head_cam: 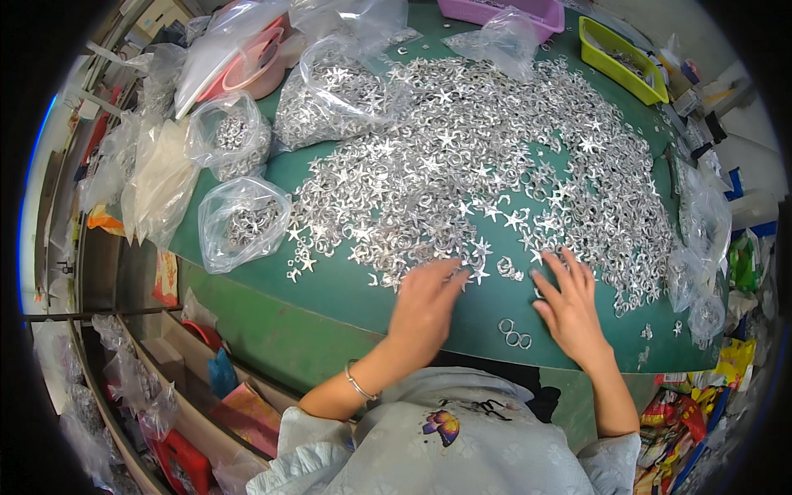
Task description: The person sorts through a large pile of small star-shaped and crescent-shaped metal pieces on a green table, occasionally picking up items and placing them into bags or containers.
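Observation:
A wide heap of small silvery metal pieces point(427, 167), among them starfish shapes and rings, covers much of the green table mat point(470, 309). At the heap's near edge, my left hand point(427, 303) bends its fingers down beside a starfish piece point(479, 247); whether anything is between the fingertips cannot be told. My right hand point(569, 303) rests with spread fingers on the near right edge of the heap, touching loose pieces. Between the hands lies a small cluster of pieces point(510, 268). Nearer my body, several joined metal rings point(515, 334) lie on the mat.
Clear plastic bags of metal pieces, one large point(334, 99) and one small point(244, 224), stand left of the heap. A pink bowl point(253, 65), a purple tray point(507, 15) and a green tray point(622, 60) line the far side. More bags point(702, 247) lie at the right edge.

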{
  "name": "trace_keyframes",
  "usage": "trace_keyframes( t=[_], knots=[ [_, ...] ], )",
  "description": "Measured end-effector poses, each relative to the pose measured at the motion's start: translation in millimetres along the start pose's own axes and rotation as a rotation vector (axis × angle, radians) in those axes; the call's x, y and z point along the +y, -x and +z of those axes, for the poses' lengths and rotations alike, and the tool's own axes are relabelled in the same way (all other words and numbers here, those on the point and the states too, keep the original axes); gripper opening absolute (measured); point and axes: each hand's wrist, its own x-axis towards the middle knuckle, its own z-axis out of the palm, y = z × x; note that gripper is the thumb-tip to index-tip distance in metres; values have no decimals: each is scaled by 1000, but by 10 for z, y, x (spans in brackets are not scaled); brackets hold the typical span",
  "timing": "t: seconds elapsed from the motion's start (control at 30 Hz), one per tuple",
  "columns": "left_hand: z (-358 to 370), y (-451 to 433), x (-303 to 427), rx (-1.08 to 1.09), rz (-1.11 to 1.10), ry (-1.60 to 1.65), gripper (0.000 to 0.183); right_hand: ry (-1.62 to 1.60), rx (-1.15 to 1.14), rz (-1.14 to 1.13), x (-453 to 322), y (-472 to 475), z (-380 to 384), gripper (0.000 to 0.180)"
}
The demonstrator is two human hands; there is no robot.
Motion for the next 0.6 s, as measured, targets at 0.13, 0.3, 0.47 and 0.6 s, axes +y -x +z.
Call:
trace_keyframes(
  t=[0.13, 0.3, 0.47, 0.6],
  knots=[
    [244, 89, 170, -127, 59, 132, 39, -116, -43, 0, 13, 193, -47, 36],
    [382, -112, 254, -297, 145, -79, 52, -19, -33, -1, -54, 155, 7, 40],
    [364, -166, 136, -365, 105, -205, 54, -153, -60, 26, -30, 400, -115, 51],
    [467, -113, 196, -296, 137, -46, 50, -97, -1, 55, 45, 420, -37, 51]
  ],
)
